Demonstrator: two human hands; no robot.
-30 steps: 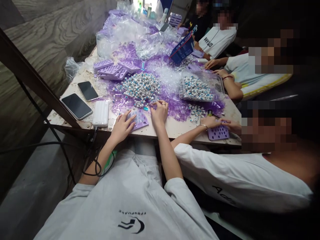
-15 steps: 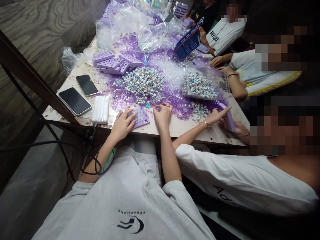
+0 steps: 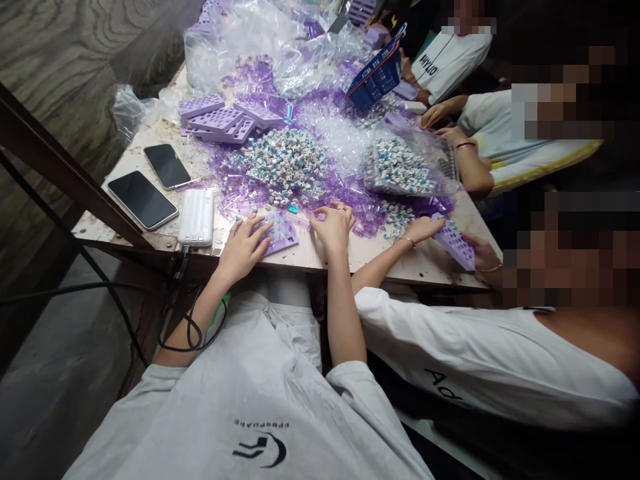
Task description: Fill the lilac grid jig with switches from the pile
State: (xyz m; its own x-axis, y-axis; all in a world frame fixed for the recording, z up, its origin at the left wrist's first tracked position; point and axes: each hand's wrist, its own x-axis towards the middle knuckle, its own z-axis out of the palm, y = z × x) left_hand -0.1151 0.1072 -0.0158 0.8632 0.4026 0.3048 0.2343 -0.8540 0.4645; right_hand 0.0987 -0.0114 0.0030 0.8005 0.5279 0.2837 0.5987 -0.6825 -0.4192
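Observation:
My left hand (image 3: 243, 248) lies with its fingers spread over the left part of a purple perforated tray (image 3: 286, 235) at the table's front edge. Clear pieces show in the tray's holes. To the right of it, my right hand (image 3: 335, 230) is over the table, its fingers curled and its thumb drawn in toward them. Whatever those fingertips hold, if anything, is hidden. Just beyond both hands sits a heap of small white and blue parts (image 3: 287, 163), with a turquoise piece (image 3: 293, 209) at its near edge. Clear purple plastic pieces (image 3: 367, 223) lie around the heap.
Two phones (image 3: 143, 199) (image 3: 167, 166) and a white power bank (image 3: 196, 217) with a cable lie at left. Behind are stacked purple trays (image 3: 215, 120), plastic bags (image 3: 260, 40) and a blue basket (image 3: 377, 73). At right, a co-worker holds another perforated tray (image 3: 456, 245).
My right hand has shifted slightly right, away from the tray, while my left stays on it. The co-worker's tray has tilted so its holed face shows.

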